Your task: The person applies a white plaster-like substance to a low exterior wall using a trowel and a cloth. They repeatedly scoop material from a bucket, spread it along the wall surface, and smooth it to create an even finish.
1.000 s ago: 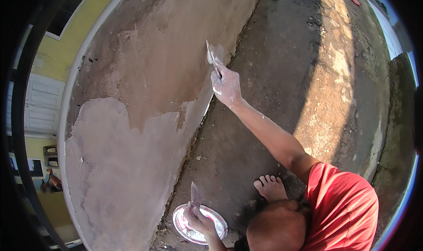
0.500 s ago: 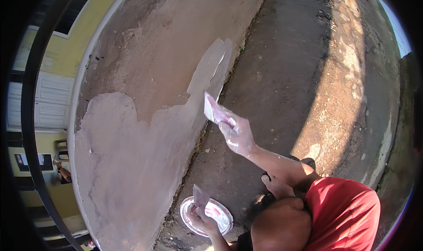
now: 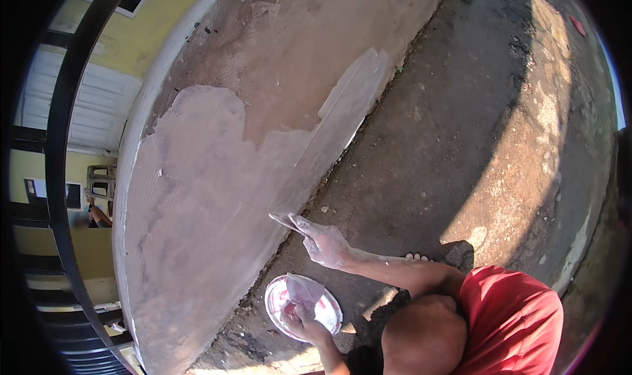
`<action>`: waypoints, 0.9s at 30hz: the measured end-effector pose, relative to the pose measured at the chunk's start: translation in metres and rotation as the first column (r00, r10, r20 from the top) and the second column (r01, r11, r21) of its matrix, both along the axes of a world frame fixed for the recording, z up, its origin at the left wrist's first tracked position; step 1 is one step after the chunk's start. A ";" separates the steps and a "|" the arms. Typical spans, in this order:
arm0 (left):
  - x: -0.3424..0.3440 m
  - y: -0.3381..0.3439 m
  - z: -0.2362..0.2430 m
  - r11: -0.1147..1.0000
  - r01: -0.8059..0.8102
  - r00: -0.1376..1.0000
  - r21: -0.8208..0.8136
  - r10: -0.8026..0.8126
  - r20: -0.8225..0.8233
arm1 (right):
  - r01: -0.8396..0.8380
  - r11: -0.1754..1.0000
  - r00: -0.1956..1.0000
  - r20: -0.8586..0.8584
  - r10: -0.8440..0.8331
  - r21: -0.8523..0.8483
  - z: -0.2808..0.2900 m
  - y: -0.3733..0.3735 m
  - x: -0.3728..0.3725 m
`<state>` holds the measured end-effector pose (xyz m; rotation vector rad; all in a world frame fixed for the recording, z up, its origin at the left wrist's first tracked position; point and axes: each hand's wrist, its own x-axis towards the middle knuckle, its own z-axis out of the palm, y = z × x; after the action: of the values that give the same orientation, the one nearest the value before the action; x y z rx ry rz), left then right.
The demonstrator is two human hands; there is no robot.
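Grey filler point(image 3: 191, 177), left, should take light strokes; my right hand point(image 3: 327, 247) grips one blade point(image 3: 284, 219), left hand point(image 3: 304, 325) a second blade point(image 3: 306, 288).

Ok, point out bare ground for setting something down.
The widest free patch is the dark ground bordered by the plastered wall, the sunlit strip and the right forearm. It is crowded around the plate: the left hand and its flat blade overlap it, the bent knee nearby.

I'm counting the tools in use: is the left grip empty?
No, the left grip holds a flat, pale scraper, its blade sticking up past the fingers.
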<state>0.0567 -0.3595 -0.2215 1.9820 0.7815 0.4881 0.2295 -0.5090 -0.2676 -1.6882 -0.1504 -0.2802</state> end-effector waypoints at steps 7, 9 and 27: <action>-0.025 0.021 -0.008 0.983 -0.116 0.991 -0.140 0.124 0.055 | 0.346 0.910 0.932 0.026 -0.361 0.229 0.022 -0.110 0.051; -0.021 0.014 -0.014 0.968 -0.141 0.981 -0.209 0.164 0.098 | 0.419 0.907 0.898 0.173 -0.405 -0.051 0.007 -0.097 0.076; -0.004 0.050 -0.003 0.850 -0.260 0.887 -0.458 0.398 0.235 | 0.583 0.809 0.806 0.180 -0.564 -0.072 -0.001 -0.168 0.115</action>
<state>0.0523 -0.3095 -0.2244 1.3279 0.9362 0.7617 0.3447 -0.6772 -0.2687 -1.8062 0.2518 -0.8742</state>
